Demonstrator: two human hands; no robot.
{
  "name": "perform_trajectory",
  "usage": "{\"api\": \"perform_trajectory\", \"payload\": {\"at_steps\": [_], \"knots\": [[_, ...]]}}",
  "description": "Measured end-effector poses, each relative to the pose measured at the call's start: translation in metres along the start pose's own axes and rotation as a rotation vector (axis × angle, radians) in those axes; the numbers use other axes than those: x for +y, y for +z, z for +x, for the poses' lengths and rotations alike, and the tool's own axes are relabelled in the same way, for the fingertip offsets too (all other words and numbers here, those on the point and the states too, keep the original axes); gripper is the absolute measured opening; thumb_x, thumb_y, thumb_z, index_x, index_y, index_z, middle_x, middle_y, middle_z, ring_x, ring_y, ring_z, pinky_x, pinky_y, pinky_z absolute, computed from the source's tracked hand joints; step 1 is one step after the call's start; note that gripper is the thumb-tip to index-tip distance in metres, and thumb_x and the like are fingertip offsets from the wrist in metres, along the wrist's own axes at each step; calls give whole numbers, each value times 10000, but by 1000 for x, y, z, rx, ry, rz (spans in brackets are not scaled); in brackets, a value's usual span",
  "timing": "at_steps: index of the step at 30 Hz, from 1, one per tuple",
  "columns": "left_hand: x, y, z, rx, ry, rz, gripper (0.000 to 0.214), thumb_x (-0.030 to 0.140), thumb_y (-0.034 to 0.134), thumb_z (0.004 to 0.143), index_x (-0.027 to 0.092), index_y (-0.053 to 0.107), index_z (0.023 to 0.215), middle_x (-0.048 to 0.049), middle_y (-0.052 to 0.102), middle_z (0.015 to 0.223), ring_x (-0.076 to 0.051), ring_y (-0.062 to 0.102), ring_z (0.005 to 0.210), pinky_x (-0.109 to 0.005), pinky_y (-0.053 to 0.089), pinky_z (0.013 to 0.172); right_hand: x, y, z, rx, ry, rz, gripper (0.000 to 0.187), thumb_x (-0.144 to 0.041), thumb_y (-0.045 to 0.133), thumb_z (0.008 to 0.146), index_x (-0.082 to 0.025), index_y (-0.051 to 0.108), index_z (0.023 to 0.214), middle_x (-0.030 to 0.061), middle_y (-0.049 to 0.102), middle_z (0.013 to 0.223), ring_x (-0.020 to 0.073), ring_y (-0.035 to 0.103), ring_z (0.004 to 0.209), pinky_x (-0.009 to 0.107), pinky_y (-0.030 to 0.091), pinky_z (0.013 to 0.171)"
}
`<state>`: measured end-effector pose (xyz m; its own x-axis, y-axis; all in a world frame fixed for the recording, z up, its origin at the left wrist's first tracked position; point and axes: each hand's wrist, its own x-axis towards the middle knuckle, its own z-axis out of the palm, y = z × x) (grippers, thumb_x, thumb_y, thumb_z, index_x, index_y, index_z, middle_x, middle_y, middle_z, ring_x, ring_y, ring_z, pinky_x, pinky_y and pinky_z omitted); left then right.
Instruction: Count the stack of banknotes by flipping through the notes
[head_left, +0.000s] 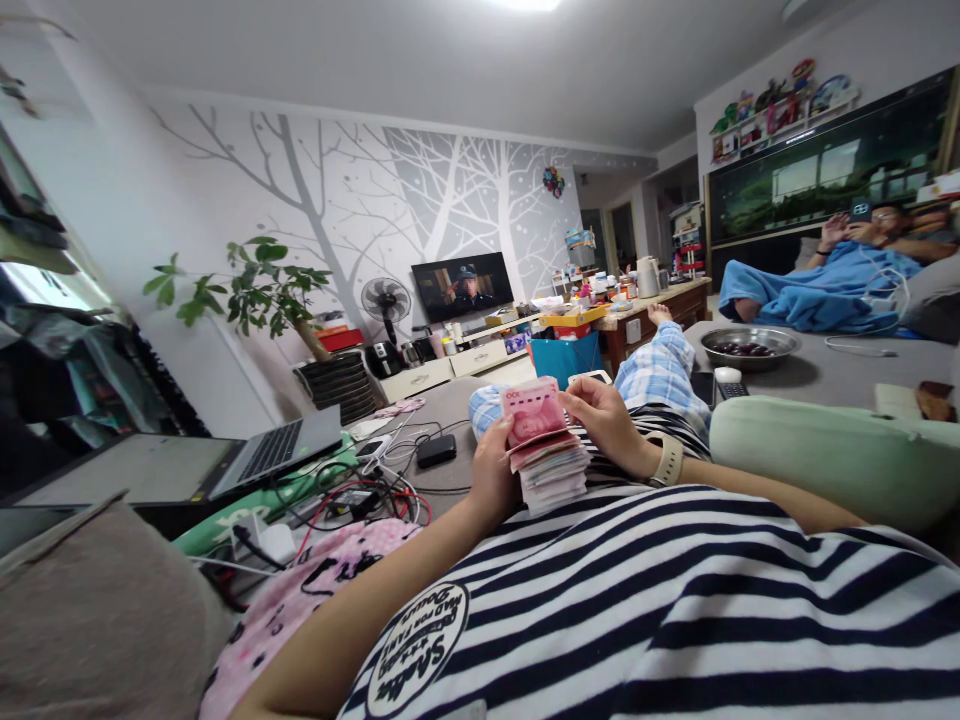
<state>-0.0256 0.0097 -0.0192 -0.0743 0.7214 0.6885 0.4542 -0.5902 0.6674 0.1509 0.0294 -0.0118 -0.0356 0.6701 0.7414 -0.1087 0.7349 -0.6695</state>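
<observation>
The left hand grips a thick banknote bundle over the wearer's lap; the right hand pinches the corner of a raised red 100-yuan note (numeral upside down). Many notes sit below; how many are already leafed through, I cannot tell.

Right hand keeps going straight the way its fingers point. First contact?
The pink 100 banknote: the right hand's fingertips already seem to touch its edge. Beyond it, probably the left hand, which grips the banknote stack; depth is unclear from one view.
</observation>
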Motion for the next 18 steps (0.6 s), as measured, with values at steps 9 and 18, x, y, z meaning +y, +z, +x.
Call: {"api": "perform_trajectory", "payload": {"at_steps": [9, 18], "knots": [[26, 11, -4, -72, -240, -336, 283, 405, 443, 799, 181, 603, 865, -51, 664, 719, -199, 618, 660, -355, 521, 654, 7, -1, 1, 10, 10, -90, 340, -465, 608, 807, -180, 515, 646, -21, 488, 607, 115, 413, 571, 249, 333, 526], [16, 5, -2, -46, -142, -180, 320, 443, 425, 803, 189, 617, 831, -76, 696, 839, -231, 631, 808, -383, 510, 783, 5, 0, 1, 4, 20, -109, 286, -398, 616, 793, -185, 515, 630, -28, 474, 588, 115, 406, 557, 253, 327, 524]]}}
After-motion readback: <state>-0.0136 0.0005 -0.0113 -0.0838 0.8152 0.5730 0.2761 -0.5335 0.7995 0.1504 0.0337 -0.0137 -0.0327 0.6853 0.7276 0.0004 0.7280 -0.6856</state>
